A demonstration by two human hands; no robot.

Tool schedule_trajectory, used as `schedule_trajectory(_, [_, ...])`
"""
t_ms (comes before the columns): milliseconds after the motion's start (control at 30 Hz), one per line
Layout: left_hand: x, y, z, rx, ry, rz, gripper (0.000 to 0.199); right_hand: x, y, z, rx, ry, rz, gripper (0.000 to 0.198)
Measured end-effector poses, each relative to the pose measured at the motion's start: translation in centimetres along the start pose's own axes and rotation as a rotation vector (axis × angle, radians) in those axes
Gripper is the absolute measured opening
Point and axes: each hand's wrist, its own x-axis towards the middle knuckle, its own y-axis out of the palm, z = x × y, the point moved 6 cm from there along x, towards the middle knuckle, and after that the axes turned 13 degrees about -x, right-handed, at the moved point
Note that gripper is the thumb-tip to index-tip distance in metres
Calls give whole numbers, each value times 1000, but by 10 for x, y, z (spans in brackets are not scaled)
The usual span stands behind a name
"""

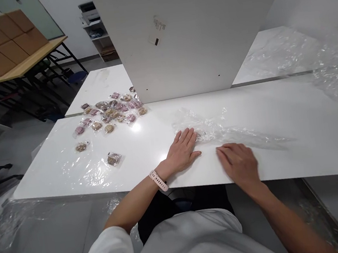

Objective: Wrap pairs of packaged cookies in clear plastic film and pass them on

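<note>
A crumpled clear plastic bag (211, 131) lies on the white table (278, 108) in front of me. My left hand (182, 151), with a pink band at the wrist, is laid flat, its fingers stretched over the bag's left part. To the right, my right hand (240, 165) rests at the near side of the bag with its fingers curled in. Whatever may be between those fingers is hidden. Several small wrapped pieces, perhaps snacks (114, 111), in pink, tan and brown, are heaped at the table's left. Nearer stands one brown wrapped piece (114, 159), apart from the heap.
A white upright panel (188, 36) rises at the table's far edge. More clear plastic film (309, 54) is bunched at the far right. Cardboard boxes (5, 40) are stacked on a wooden table at the far left. Loose film (9, 218) hangs below the table's left end.
</note>
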Motion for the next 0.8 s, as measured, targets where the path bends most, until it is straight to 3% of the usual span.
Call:
schedule_trajectory(100, [1,2,-1,33,0,-7,73,-9,4,-35,-180,111,139,36])
schedule_trajectory(167, [2,2,-2,44,0,-24,72,4,14,-45,-124,93,219,48])
schedule_trajectory(233, [3,1,-3,48,10,-47,72,29,22,-36,42,-13,243,54])
schedule_trajectory(300, [3,1,-4,37,36,-68,69,55,28,-8,244,-186,259,51])
schedule_trajectory(400, [4,0,-2,-35,40,-94,46,78,37,40,465,-400,331,47])
schedule_trajectory(467, [3,-3,2,-105,18,-135,31,85,46,58,530,-425,381,48])
schedule_trajectory(667, [-6,-30,-4,-73,137,-389,17,89,65,46,607,-351,499,51])
schedule_trajectory(800, [-10,-36,-1,-85,140,-368,41,81,63,36,633,-417,580,60])
